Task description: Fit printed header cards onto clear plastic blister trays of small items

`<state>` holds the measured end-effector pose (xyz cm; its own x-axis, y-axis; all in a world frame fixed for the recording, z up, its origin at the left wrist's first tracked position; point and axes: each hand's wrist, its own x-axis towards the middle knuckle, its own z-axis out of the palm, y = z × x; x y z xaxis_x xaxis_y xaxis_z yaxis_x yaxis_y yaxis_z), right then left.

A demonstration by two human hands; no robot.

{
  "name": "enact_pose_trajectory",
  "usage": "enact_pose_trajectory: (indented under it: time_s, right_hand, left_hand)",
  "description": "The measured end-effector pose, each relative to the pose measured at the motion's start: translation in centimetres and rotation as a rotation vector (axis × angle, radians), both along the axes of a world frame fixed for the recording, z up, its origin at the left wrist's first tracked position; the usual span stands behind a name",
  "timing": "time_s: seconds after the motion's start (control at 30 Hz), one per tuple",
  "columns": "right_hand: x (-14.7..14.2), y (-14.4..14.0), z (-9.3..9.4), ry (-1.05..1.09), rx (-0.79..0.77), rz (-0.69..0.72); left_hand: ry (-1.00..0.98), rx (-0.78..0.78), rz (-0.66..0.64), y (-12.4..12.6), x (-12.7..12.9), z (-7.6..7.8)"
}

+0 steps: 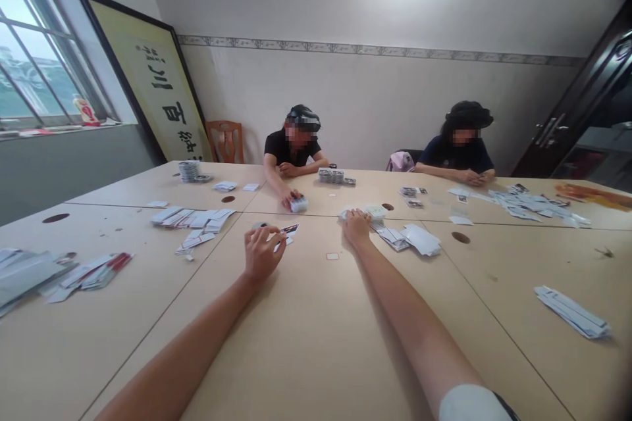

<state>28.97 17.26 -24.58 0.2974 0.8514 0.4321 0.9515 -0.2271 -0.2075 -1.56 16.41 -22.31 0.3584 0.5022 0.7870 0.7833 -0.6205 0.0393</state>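
Note:
My left hand hovers low over the table with thumb and forefinger pinched. A small dark-and-white card juts out by those fingertips, its near side partly covered by the hand. Behind the knuckles lies a small greyish item, mostly hidden. My right hand reaches farther forward, fingers bent down over a pile of white paper pieces; its fingertips are hidden. Just right of it are more folded white slips. Between my hands lies a small red-bordered label, flat on the table.
Across the table, one person's hand touches a stack of cards. A second person sits with hands together. Paper slips lie left and far right. Card stacks stand at the back.

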Motion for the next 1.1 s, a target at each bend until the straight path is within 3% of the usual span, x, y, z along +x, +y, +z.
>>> enact_pose_trajectory:
  time_s: [0.37,0.53,0.73,0.9,1.1]
  right_hand:
    - [0.7,0.5,0.1,0.049,0.100,0.056]
    - [-0.7,0.0,0.5,0.064,0.174,0.285]
    - [-3.0,-0.7,0.1,0.065,0.129,0.539]
    - [-4.7,-3.9,-0.5,0.162,0.092,0.600]
    - [-7.2,-9.3,-0.5,0.354,0.157,0.641]
  left_hand:
    - [0.071,0.198,-0.067,0.1,-0.4,1.1]
    - [0.060,0.235,-0.065,0.4,-0.5,0.8]
    - [0.025,0.224,-0.072,0.3,-0.3,0.4]
    - [0.028,0.210,-0.098,0.0,-0.2,0.6]
    - [0.038,0.246,-0.168,-0.3,-0.1,0.9]
